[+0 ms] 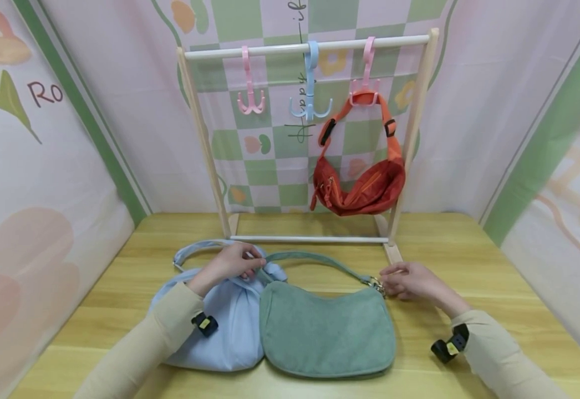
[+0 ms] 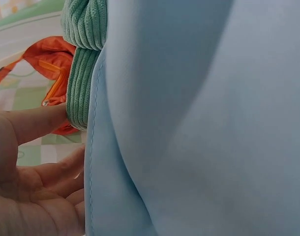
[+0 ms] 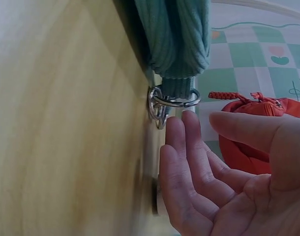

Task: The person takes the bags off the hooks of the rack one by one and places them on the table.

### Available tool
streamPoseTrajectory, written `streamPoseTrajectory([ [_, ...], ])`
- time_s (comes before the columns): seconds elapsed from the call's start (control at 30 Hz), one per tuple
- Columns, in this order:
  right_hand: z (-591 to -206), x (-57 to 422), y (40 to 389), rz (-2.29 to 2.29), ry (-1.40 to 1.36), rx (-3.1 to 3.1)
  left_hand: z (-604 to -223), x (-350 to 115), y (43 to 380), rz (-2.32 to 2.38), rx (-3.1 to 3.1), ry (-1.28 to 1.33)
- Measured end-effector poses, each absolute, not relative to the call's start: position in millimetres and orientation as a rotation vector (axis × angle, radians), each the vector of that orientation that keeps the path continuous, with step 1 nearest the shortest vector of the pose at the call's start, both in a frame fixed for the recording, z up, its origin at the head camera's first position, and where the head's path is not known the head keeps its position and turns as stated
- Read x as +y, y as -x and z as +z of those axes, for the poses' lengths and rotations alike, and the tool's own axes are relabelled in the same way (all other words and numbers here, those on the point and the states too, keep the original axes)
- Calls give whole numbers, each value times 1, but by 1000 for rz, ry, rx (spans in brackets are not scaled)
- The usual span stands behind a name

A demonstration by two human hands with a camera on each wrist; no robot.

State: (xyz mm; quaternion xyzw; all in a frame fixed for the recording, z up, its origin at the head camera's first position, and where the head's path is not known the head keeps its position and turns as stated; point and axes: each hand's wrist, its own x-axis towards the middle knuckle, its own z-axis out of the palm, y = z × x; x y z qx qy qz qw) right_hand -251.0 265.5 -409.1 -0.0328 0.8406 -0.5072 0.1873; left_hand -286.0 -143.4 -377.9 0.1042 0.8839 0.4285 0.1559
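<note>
Head view: nearest, green bag (image 1: 327,332) on the table (image 1: 430,343), blue bag (image 1: 235,332) just left of it, both unhung, insides hidden. My left fingers (image 1: 250,262) touch the green strap (image 1: 315,256) at its left end; cannot tell whether they pinch it. My right fingers (image 3: 177,172), loosely bent, holding nothing, beside the metal ring (image 3: 177,103). Beyond, on the rack (image 1: 202,138), red bag (image 1: 365,194) hangs from the right pink hook (image 1: 367,72), contents unseen. One up; two left, I judge. Blue hook (image 1: 310,91), left pink hook (image 1: 248,83) bare.

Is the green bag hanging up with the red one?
No, the green bag lies on the table, while the red bag hangs from a pink hook.
</note>
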Motion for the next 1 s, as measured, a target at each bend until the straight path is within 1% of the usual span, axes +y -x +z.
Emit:
streamPoseTrajectory([
  [0.5,-398,272,253,-1413,128,2437,-372,-145,284,1320,2472,-311],
  [0.77,-385,270,252,-1531,136,2453,-368,-145,284,1229,2595,-456],
  [1.0,-378,270,251,-1542,175,2542,-363,-139,283,1296,2654,-464],
])
